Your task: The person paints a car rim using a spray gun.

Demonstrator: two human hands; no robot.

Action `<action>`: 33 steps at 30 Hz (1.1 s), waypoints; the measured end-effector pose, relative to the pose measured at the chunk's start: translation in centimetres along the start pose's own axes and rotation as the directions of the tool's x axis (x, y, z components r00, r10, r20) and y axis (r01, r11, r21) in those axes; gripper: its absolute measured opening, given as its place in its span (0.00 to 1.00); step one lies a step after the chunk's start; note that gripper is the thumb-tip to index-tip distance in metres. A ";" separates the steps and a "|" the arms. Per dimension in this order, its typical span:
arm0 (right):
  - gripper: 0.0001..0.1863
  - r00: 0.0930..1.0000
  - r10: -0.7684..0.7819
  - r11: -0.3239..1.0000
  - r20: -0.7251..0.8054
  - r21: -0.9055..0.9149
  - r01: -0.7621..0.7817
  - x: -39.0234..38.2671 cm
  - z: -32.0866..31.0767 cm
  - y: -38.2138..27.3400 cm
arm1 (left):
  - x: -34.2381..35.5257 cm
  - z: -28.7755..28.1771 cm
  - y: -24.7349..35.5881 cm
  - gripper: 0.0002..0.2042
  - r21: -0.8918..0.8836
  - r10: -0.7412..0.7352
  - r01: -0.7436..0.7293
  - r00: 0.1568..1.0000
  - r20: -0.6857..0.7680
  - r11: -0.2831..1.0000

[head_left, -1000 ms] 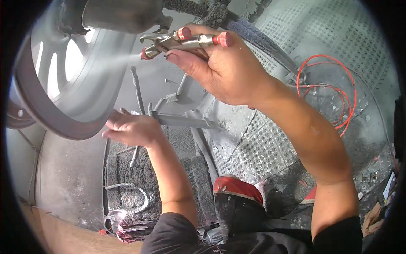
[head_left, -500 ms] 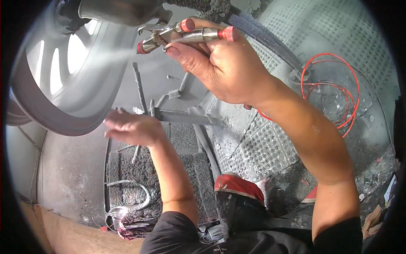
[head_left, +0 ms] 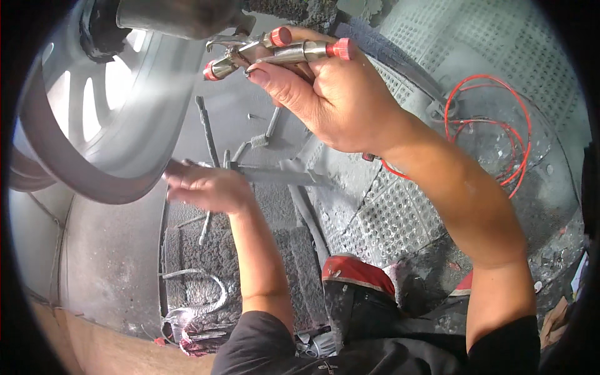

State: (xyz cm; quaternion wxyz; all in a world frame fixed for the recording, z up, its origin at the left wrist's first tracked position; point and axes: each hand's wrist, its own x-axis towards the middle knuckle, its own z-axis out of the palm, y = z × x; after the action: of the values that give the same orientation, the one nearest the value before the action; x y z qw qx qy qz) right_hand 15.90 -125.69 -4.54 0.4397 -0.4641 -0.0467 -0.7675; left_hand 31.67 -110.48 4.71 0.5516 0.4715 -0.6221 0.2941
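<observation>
My right hand (head_left: 344, 94) is wrapped round a silver spray gun (head_left: 294, 55) with red knobs at its back end. A pale mist leaves its red-ringed nozzle toward the left. The mist meets the inside of a grey spoked wheel rim (head_left: 94, 179), which is tilted at the left. A metal cup (head_left: 172, 14) sits above the gun, partly cut off by the top edge. My left hand (head_left: 209, 187) is open, its fingers stretched out and slightly blurred at the rim's lower right lip. Whether the fingertips touch the lip cannot be told.
A red air hose (head_left: 528, 134) lies coiled on the floor at the right, beside perforated mats (head_left: 400, 215). Paint-crusted bars (head_left: 209, 131) stand below the gun. A rough grey-coated surface (head_left: 200, 250) lies under my left forearm, with a bent pale tube (head_left: 219, 287) on it.
The rim's spokes show at a different angle, so the wheel has turned. My left hand has shifted slightly to the right. The spray gun stays almost in place, with mist in both frames.
</observation>
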 end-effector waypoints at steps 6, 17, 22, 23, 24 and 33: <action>0.13 1.000 0.006 1.000 0.008 0.005 -0.006 -0.1 -0.4 0.5 | -1.9 4.6 7.8 0.38 -0.396 -0.228 0.163 0.966 -0.123 0.904; 0.14 1.000 -0.010 0.998 -0.020 -0.054 0.009 -0.1 0.0 0.7 | 0.1 0.9 0.9 0.35 -0.401 -0.049 0.037 0.999 -0.021 0.915; 0.15 1.000 0.001 0.995 0.000 -0.098 -0.001 -0.5 -1.6 2.1 | -3.6 6.5 11.1 0.44 -0.500 0.066 -0.086 0.996 -0.057 0.862; 0.15 1.000 -0.021 0.998 -0.017 -0.051 0.020 -0.2 -1.2 2.1 | -2.8 5.5 11.9 0.45 -0.583 0.117 -0.107 0.993 -0.020 0.806; 0.15 0.999 -0.034 0.999 -0.032 -0.024 0.034 -0.1 -1.1 1.9 | -1.8 4.7 12.3 0.46 -0.663 0.169 -0.118 0.985 0.014 0.739; 0.16 0.964 -0.235 0.957 -0.127 -0.202 0.207 0.0 0.5 2.6 | -0.7 5.0 6.1 0.36 -0.453 -0.160 0.041 0.961 -0.228 0.890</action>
State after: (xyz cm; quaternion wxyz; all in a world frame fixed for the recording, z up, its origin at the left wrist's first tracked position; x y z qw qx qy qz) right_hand 18.09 -127.03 -5.13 0.3076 -0.4363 0.0068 -0.8456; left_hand 24.01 -112.35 3.92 0.7354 0.3224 -0.5700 0.1742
